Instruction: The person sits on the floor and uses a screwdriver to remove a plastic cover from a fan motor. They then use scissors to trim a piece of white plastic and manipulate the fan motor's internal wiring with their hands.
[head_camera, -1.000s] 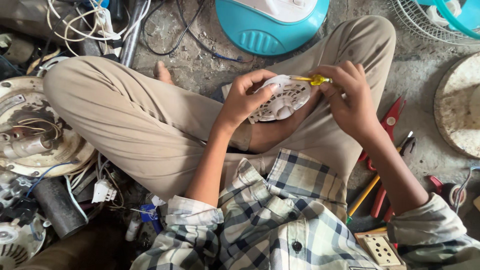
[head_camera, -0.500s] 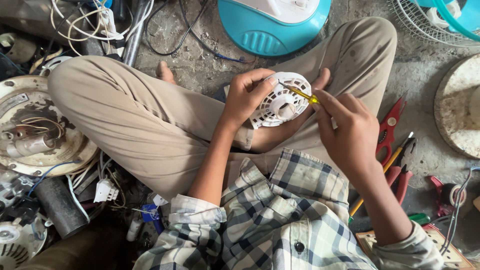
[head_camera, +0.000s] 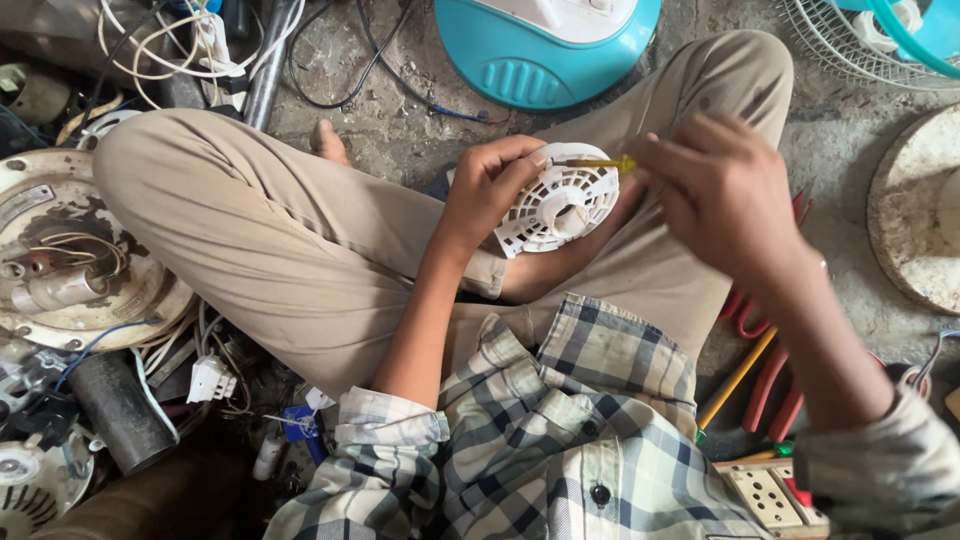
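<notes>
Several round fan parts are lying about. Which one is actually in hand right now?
The small white vented cover, held over the lap by the left hand while the right hand works a yellow-handled screwdriver at it. The others lie on the floor.

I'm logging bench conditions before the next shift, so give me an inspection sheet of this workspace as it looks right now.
Surface: rough grey concrete floor, dusty; the person sits on it cross-legged.
Job's things: white slotted round fan cover held over the lap; yellow-handled screwdriver with its tip at the cover's rim.
Clutter: worn round motor plate, dark cylinder, red-handled pliers, small perforated box.
Hands: left hand grips the cover's edge; right hand holds the screwdriver.
Cables: white wires tangled at top left; black cable across the floor.
Surroundings: teal fan base, wire fan guard, pale round disc.
</notes>
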